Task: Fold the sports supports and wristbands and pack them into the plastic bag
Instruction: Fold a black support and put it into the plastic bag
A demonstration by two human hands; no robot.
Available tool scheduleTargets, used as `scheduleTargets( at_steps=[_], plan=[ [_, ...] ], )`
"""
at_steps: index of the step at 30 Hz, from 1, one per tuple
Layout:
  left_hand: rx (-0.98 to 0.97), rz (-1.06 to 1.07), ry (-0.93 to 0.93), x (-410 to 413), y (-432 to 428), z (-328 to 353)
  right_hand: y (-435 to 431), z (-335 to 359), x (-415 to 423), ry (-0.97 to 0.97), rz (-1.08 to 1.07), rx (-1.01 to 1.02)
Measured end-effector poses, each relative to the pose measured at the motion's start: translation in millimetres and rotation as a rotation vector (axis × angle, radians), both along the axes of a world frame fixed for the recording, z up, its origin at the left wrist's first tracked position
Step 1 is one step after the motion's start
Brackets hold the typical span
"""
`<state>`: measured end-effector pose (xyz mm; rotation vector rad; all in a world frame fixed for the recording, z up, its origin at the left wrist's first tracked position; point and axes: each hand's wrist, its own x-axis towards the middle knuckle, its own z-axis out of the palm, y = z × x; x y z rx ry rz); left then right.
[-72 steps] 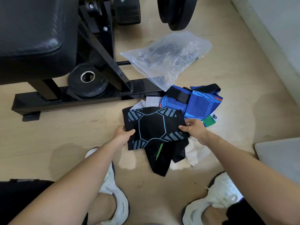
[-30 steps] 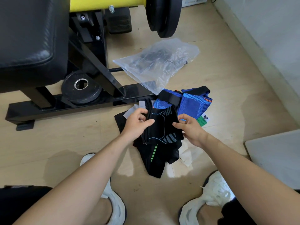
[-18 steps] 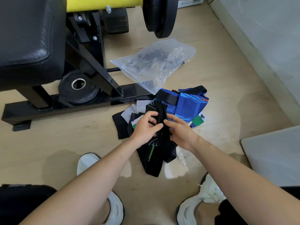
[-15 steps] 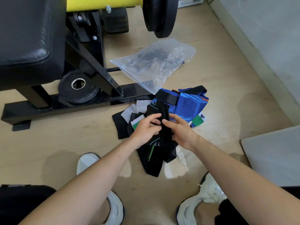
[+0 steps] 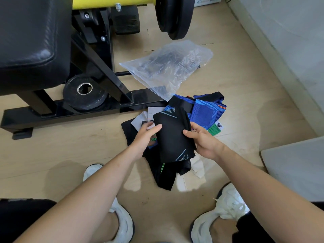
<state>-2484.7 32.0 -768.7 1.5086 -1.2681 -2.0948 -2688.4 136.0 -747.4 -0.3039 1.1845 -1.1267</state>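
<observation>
A black sports support [image 5: 172, 137] with pale blue trim, folded in half, is held over the pile on the floor. My left hand [image 5: 146, 135] grips its left edge and my right hand [image 5: 201, 139] grips its right edge. Beneath it lie another black support with a green stripe [image 5: 164, 174], blue supports [image 5: 205, 112] and white pieces. The clear plastic bag [image 5: 168, 69] lies on the floor just beyond the pile, with dark items inside it.
A black weight bench frame [image 5: 84, 106] with a small weight plate [image 5: 84, 95] stands at the left, a large plate [image 5: 173, 16] at the top. A wall runs along the right. A grey board [image 5: 294, 165] lies at the right. My white shoes [image 5: 220, 213] are below.
The black support lay flat and spread between my hands; I have since folded it in half and now hold it as a narrower folded piece.
</observation>
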Motion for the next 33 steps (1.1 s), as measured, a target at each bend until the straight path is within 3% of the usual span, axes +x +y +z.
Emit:
scheduleTargets(
  at_steps=[2,5,10,13,16,20,22,25,29,33],
  plan=[
    [0.163,-0.138,0.149,-0.5,9.2,2.8,-1.6,-1.0,-1.5,-0.014,-0.001,0.012],
    [0.131,-0.124,0.173,-2.4,13.6,0.6,-2.4,-5.3,-0.2,0.031,-0.065,0.065],
    [-0.243,0.102,-0.165,-8.9,6.8,-10.2,-1.6,-12.7,12.1,0.203,-0.133,0.143],
    [-0.434,0.086,-0.325,-16.0,10.4,-9.3,-1.3,-20.6,21.1,0.513,-0.144,0.152],
    [-0.468,0.053,-0.381,-14.7,11.0,-9.5,1.6,-23.0,21.2,0.737,-0.037,-0.03],
    [-0.468,-0.053,-0.263,-3.1,3.9,-13.7,1.4,-25.8,10.4,1.021,0.363,-0.187],
    [-0.504,-0.174,-0.145,1.4,1.5,-14.9,0.2,-26.2,7.5,1.006,0.498,-0.135],
    [-0.551,-0.41,-0.072,5.9,0.3,-15.8,-0.4,-29.8,5.9,1.018,0.536,-0.047],
    [-0.532,-0.542,-0.192,6.7,-1.4,-15.0,1.4,-31.8,5.3,1.027,0.494,0.029],
    [-0.625,-0.662,-0.451,3.8,-3.1,-15.5,2.7,-30.1,8.2,0.963,0.446,0.038]
  ],
)
